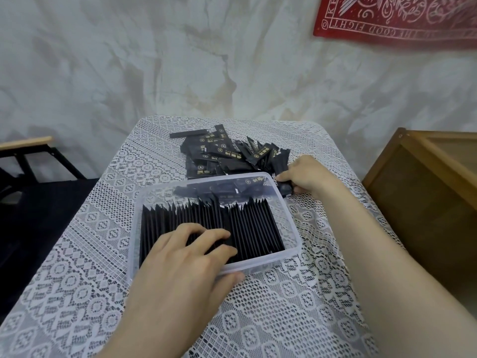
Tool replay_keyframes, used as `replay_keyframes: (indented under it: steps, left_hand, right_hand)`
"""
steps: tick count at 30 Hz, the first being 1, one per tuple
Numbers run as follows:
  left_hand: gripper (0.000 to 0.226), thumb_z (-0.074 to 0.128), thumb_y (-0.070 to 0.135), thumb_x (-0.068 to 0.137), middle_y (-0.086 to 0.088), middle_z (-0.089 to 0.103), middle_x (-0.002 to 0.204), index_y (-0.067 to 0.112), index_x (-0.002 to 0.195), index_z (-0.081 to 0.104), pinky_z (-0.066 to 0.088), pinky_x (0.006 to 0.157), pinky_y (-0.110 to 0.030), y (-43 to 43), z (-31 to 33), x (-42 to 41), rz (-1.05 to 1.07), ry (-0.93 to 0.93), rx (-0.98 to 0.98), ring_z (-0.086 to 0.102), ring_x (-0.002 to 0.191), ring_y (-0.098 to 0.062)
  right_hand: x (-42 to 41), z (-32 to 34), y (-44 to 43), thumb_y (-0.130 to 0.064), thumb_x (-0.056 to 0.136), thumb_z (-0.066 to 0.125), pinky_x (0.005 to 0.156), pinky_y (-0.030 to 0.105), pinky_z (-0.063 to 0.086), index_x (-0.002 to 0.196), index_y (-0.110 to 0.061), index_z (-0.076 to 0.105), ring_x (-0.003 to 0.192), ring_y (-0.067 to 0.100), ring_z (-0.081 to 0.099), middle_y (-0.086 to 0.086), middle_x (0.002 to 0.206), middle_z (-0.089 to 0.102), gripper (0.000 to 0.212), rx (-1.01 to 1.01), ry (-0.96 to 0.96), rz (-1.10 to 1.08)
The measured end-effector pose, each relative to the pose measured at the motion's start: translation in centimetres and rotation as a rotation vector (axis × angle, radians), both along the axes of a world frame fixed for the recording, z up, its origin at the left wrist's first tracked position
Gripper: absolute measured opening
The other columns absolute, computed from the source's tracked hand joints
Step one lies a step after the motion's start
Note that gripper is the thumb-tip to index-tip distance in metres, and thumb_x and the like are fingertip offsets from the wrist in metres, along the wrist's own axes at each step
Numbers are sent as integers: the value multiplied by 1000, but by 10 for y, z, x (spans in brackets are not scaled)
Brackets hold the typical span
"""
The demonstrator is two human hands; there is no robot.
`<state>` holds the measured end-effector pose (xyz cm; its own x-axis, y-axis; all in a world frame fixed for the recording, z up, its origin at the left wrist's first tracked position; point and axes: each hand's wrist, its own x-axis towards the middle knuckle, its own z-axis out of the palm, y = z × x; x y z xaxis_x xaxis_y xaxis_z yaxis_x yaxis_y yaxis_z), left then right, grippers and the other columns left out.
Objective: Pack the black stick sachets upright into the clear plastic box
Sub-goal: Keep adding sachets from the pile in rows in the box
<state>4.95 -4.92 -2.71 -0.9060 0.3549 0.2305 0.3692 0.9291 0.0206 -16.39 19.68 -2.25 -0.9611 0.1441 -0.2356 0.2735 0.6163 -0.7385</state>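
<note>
Pinched in right hand (307,174): few black stick sachets (284,188), taken from loose pile (227,153) beyond clear plastic box (293,228). Packed row (253,223) is pressed by left hand (180,257), fingers laid across tops, likely to keep it upright.

Looks forward and down from head height, wide-angled and close above the clear plastic box (291,228) at mid-frame on the lace-covered table (284,319), reaching as far as the wall (129,60) behind and a wooden cabinet (426,189) at right.
</note>
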Motion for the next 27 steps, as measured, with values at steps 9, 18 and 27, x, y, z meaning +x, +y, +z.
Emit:
replay_keyframes:
  steps: [9,18,27]
  left_hand:
    - [46,42,65,85,23,66,119,39,104,75,53,80,-37,0,-1,0,-3,1,6,59,108,-16]
    - [44,45,64,83,23,67,117,38,101,76,54,78,-38,-1,-3,-2,-19,27,28,61,105,-17]
    - [45,44,65,84,23,67,117,40,102,75,53,79,-37,1,-1,0,-7,16,24,60,106,-15]
  right_hand:
    - [-29,5,1,-12,85,82,73,42,63,71,-12,51,65,27,69,16,79,67,33,-115,82,-133]
    - [-44,1,-12,-22,82,85,92,50,57,101,-6,57,88,32,66,17,97,67,38,107,75,-105]
    - [-36,-3,0,-16,84,81,74,46,51,109,0,61,84,34,65,22,101,71,36,-21,60,-122]
